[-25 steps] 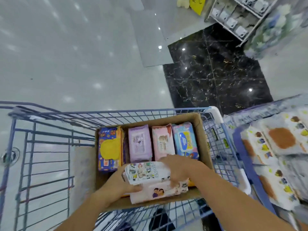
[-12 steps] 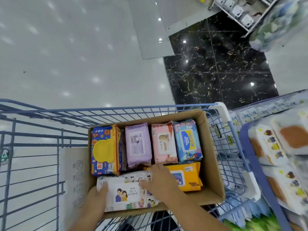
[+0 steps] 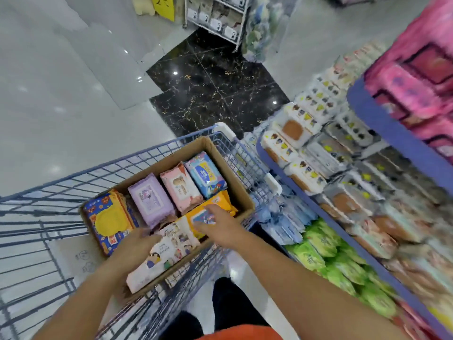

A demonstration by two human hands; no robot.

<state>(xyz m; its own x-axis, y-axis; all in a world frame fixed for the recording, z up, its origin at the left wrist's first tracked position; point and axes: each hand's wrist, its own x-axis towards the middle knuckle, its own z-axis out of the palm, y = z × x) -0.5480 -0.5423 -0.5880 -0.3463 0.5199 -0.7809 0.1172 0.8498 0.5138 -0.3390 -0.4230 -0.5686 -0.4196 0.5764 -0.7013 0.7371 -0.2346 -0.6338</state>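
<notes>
Head view: box (image 3: 235, 184) of packs (image 3: 152, 200); left hand (image 3: 136, 249) seemingly clasped on white pack (image 3: 171, 251), right hand (image 3: 218, 225) splayed on orange pack (image 3: 221, 198)

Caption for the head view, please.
Left hand holds a white wipes pack over a cardboard box in a blue cart; right hand touches the orange pack.

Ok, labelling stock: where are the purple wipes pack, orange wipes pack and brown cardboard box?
purple wipes pack (image 3: 150, 201), head view, label
orange wipes pack (image 3: 224, 200), head view, far end
brown cardboard box (image 3: 232, 182), head view, right wall
</notes>
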